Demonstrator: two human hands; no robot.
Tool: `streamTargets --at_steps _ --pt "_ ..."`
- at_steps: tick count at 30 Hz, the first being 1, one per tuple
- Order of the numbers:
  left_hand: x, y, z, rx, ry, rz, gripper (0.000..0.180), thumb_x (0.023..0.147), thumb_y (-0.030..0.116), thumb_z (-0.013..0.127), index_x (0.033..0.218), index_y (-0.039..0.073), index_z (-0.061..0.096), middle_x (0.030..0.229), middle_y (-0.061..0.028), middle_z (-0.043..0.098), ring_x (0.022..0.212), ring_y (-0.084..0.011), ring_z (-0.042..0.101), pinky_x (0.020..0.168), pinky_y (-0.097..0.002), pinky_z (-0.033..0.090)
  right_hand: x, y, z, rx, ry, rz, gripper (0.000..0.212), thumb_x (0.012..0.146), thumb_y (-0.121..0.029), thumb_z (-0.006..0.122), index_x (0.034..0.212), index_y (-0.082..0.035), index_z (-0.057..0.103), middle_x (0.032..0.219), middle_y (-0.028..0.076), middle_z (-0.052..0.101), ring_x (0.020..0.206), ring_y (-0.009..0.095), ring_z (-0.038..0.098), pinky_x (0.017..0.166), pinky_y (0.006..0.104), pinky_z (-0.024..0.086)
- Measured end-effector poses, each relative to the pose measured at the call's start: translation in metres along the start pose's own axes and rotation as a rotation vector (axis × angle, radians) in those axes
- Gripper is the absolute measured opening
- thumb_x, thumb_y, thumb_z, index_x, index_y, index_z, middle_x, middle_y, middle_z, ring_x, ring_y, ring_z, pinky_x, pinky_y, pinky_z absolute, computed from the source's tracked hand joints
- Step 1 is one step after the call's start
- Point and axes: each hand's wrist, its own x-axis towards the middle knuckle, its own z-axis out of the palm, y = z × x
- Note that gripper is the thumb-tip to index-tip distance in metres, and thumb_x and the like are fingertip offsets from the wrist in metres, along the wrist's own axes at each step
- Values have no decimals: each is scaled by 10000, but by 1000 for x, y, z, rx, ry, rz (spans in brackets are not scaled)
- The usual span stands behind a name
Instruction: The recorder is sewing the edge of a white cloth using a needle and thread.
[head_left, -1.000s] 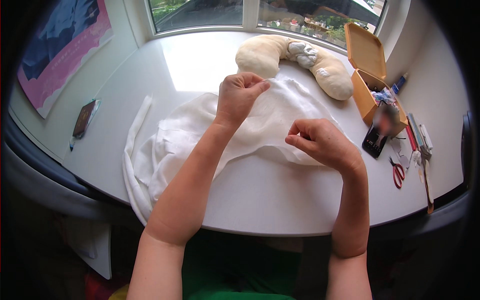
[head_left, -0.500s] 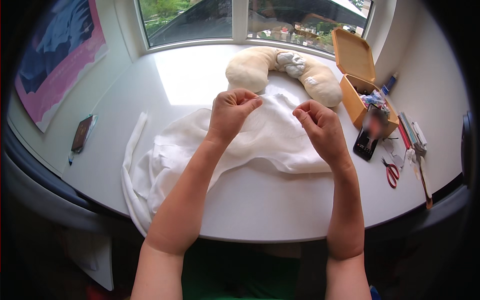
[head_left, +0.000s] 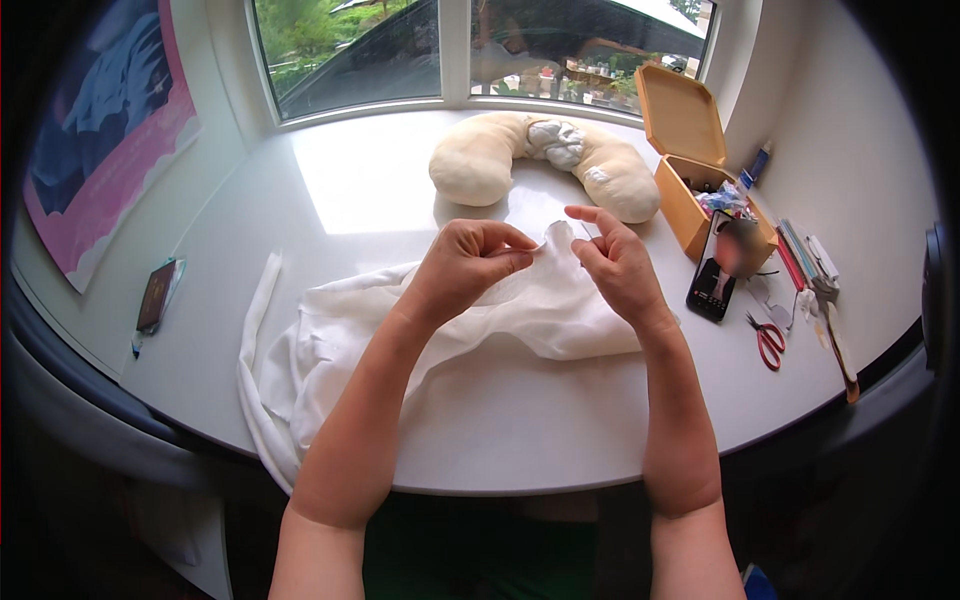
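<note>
A white cloth lies in loose folds over the middle of the table, one part raised to a peak between my hands. My left hand pinches the cloth's edge between thumb and fingertips. Just right of the peak is my right hand, its index finger lifted and curved, thumb and other fingers drawn together. A thin dark sliver shows by those fingertips, too small to name. Along the cloth's left side runs a long narrow white strip, hanging over the table's front edge.
Behind the cloth sits a cream U-shaped cushion with white stuffing showing. At the right are an open wooden box, a phone, red-handled scissors and several pens. A small dark booklet lies far left on the white table.
Both hands have come lower and nearer to me, the right also closer to the left. My right index finger has lifted off the thumb. The view has shifted slightly.
</note>
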Motion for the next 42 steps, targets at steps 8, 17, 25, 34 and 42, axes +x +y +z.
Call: streamTargets --at_steps 8,17,25,34,42 --pt "-3 5 -3 -48 -86 -7 126 819 15 640 935 -2 684 825 -52 680 789 -55 605 717 -174 489 2 2 -1 102 -91 -12 346 840 -88 527 1180 -37 559 577 -56 459 524 26 372 490 210 319" --pt "-1 5 -10 -17 -34 -19 117 812 42 662 916 -4 685 791 -46 679 751 -62 612 696 -181 488 6 6 -7 174 -41 -84 175 870 -197 622 880 -24 643 614 -63 496 560 18 392 500 187 318" --pt "2 -6 -17 -17 78 -23 113 795 99 702 858 5 692 722 -13 656 668 -47 572 629 -169 455 1 -10 -8 94 47 -124 159 854 -172 644 811 -19 635 595 -66 494 547 9 388 478 184 308" --pt "3 -13 -16 -6 112 -16 110 793 109 702 823 4 687 708 -1 629 667 -49 534 622 -197 445 -5 -23 -7 74 72 -168 145 851 -142 645 792 -12 620 570 -66 482 523 4 380 466 175 300" --pt "-4 6 1 628 297 288 177 715 92 715 841 -11 644 838 -112 644 751 -225 606 702 -303 466 -9 -31 -2 -56 74 -236 105 832 -102 656 825 -1 626 558 -25 509 515 19 404 462 189 328"
